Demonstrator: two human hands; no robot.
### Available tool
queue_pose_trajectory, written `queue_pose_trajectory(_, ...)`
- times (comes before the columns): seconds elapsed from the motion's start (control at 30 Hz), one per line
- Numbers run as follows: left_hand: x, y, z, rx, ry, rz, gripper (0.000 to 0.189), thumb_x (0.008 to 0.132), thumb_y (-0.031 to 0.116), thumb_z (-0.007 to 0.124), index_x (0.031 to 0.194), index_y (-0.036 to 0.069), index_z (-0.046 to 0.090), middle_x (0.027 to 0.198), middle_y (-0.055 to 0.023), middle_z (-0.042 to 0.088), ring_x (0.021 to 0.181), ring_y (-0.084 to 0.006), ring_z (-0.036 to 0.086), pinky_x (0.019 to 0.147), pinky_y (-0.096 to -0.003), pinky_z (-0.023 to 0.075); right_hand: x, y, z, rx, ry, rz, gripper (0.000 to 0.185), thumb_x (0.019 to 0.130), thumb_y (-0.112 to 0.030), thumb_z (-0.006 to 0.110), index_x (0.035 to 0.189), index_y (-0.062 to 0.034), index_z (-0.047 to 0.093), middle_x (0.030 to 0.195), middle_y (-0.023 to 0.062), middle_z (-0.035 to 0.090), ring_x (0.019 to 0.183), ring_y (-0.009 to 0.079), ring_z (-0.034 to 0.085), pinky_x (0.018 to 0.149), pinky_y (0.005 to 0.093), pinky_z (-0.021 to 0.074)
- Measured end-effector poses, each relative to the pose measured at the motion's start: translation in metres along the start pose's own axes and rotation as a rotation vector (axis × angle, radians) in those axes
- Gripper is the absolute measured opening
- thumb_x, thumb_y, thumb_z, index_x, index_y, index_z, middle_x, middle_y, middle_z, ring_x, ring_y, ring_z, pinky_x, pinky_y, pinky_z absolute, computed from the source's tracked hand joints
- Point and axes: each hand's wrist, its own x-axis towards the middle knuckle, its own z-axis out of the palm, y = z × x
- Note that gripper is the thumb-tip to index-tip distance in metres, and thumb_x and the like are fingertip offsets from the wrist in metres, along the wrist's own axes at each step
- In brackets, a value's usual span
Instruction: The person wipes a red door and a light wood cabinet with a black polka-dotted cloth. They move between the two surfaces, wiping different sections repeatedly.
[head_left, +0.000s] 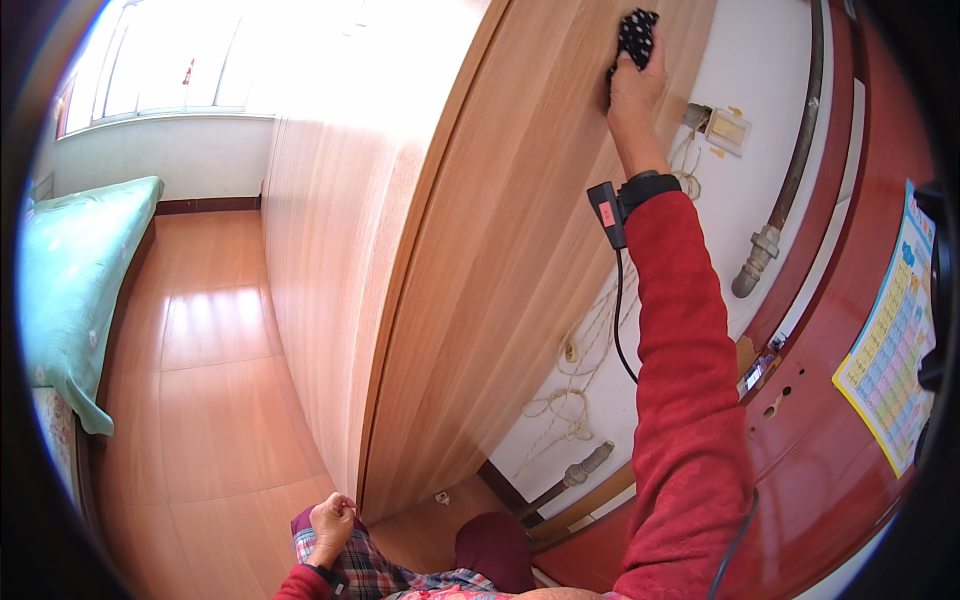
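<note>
My right hand (637, 86) is raised high and grips a black cloth with white dots (638, 37), which lies against the upper side panel of a wooden wardrobe (517, 187). A dark strap with a small black device (606, 215) and a cable is on that wrist, over a red sleeve. Low down, my left hand (332, 521) is curled near the wardrobe's bottom front edge, in front of my checked garment (367, 559). Whether its fingers hold anything cannot be told.
A red door (810, 420) with a colourful chart (889, 360) stands at right. Pipes (795, 150), a wall switch (727, 132) and looped cord (574, 405) are on the white wall. A bed with a green cover (82, 277) stands at left, beyond the tiled floor (217, 420).
</note>
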Motion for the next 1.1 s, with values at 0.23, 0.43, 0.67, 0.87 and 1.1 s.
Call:
queue_pose_trajectory(0.23, 0.000, -0.002, 0.007, -0.023, 0.004, -0.001, 0.009, 0.073, 0.004, 0.059, 0.069, 0.012, 0.061, 0.055, -0.0105, 0.056, 0.049, -0.0236, 0.058, 0.049, -0.0340, 0.0448, -0.034, 0.109, -0.072, 0.018, 0.111, 0.365, 0.061, 0.079, 0.001, 0.054, 0.138, -0.0094, 0.043, 0.127, 0.0164, 0.055, 0.116, 0.0278, 0.053, 0.100, 0.0344, 0.0377)
queue_pose_trajectory(0.43, 0.001, -0.003, 0.007, -0.007, 0.026, -0.012, 0.009, 0.074, 0.003, 0.060, 0.072, 0.010, 0.053, 0.053, -0.0105, 0.052, 0.049, -0.0281, 0.055, 0.048, -0.0365, 0.0430, -0.089, 0.179, -0.117, -0.177, 0.305, 0.547, 0.055, 0.078, 0.007, 0.051, 0.131, -0.0085, 0.049, 0.098, 0.0019, 0.058, 0.081, 0.0137, 0.056, 0.066, 0.0270, 0.0458)
queue_pose_trajectory(0.67, -0.001, -0.007, 0.009, -0.004, 0.063, -0.010, 0.019, 0.074, 0.005, 0.063, 0.068, 0.009, 0.045, 0.053, -0.0125, 0.049, 0.049, -0.0323, 0.052, 0.047, -0.0382, 0.0412, -0.122, 0.116, -0.103, -0.212, 0.346, 0.658, 0.059, 0.081, -0.002, 0.048, 0.139, -0.0074, 0.041, 0.130, 0.0202, 0.053, 0.118, 0.0335, 0.052, 0.102, 0.0358, 0.0370)
queue_pose_trajectory(0.87, -0.001, -0.015, 0.005, 0.046, 0.036, 0.035, 0.030, 0.072, 0.005, 0.064, 0.060, 0.008, 0.036, 0.051, -0.0152, 0.043, 0.048, -0.0341, 0.047, 0.046, -0.0390, 0.0380, -0.133, 0.021, -0.055, -0.231, 0.070, 0.190, 0.067, 0.078, 0.006, 0.054, 0.141, -0.0121, 0.039, 0.115, 0.0245, 0.047, 0.108, 0.0390, 0.047, 0.097, 0.0451, 0.0346)
queue_pose_trajectory(1.1, -0.002, -0.012, 0.007, 0.018, 0.058, 0.087, 0.031, 0.072, 0.005, 0.064, 0.059, 0.009, 0.036, 0.051, -0.0151, 0.042, 0.047, -0.0335, 0.045, 0.046, -0.0384, 0.0373, -0.204, -0.097, -0.026, 0.021, -0.336, -0.431, 0.049, 0.081, -0.003, 0.064, 0.127, -0.0135, 0.055, 0.121, 0.0156, 0.047, 0.109, 0.0338, 0.045, 0.098, 0.0434, 0.0346)
